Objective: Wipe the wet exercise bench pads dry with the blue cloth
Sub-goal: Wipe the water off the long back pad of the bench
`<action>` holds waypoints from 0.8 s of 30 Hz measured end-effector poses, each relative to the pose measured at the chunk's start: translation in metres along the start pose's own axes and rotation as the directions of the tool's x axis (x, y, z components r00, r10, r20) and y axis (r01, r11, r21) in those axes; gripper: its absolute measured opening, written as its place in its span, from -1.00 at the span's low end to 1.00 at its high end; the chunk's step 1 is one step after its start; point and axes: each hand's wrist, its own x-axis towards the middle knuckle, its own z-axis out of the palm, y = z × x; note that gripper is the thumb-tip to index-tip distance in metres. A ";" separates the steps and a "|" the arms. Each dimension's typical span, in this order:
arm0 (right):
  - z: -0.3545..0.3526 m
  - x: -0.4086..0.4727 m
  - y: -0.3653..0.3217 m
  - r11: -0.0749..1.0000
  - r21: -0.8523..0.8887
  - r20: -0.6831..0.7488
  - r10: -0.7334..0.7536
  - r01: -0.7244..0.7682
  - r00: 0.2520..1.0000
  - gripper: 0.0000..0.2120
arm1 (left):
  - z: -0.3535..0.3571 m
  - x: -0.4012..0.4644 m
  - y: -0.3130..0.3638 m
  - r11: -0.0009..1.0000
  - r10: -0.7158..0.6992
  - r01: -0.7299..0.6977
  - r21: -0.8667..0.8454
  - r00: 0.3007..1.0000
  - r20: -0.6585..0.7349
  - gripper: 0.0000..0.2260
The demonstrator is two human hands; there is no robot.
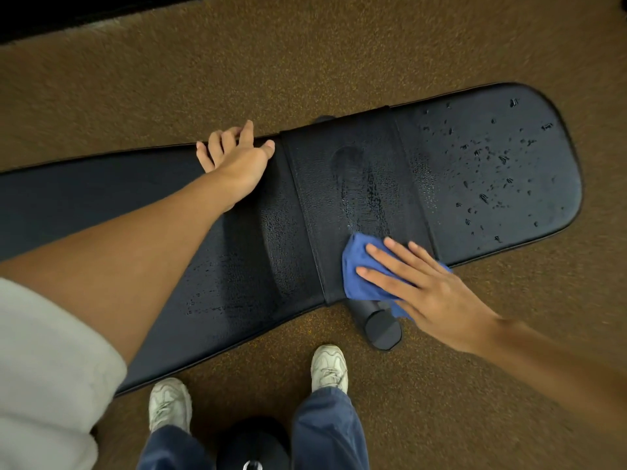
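Observation:
A long dark exercise bench lies across the view, with a back pad (pixel 101 205) at left, a middle pad (pixel 349 184) and a seat pad (pixel 492 171) at right. Water drops dot the seat pad, and a smeared wet streak runs down the middle pad. My right hand (pixel 427 293) presses the bunched blue cloth (pixel 356 266) flat-fingered onto the near edge of the middle pad. My left hand (pixel 237 157) rests on the far edge of the back pad, fingers over the rim.
Brown speckled carpet (pixel 339 56) surrounds the bench. A black bench foot (pixel 381 329) sticks out under the cloth. My two white shoes (pixel 329 368) stand close to the near edge. A dark strip (pixel 68 11) runs along the far left.

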 end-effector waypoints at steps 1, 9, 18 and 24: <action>-0.001 -0.002 0.004 0.999 -0.029 0.026 -0.028 0.029 0.999 -0.19 | 0.000 0.000 0.000 1.000 0.002 -0.002 0.001 1.000 -0.001 -0.48; -0.022 0.076 0.053 0.987 -0.063 -0.076 0.140 -0.145 0.987 -0.37 | 0.001 0.001 -0.001 1.000 -0.001 0.001 0.007 1.000 -0.006 -0.49; -0.009 0.123 0.014 0.899 0.210 -0.280 0.431 -0.384 0.858 -0.55 | 0.000 -0.003 0.000 1.000 0.001 -0.002 -0.019 1.000 -0.017 -0.51; 0.007 0.029 -0.001 0.983 -0.056 -0.110 0.168 -0.175 0.980 -0.20 | 0.001 -0.008 0.004 0.995 0.008 0.000 0.102 0.997 -0.081 -0.51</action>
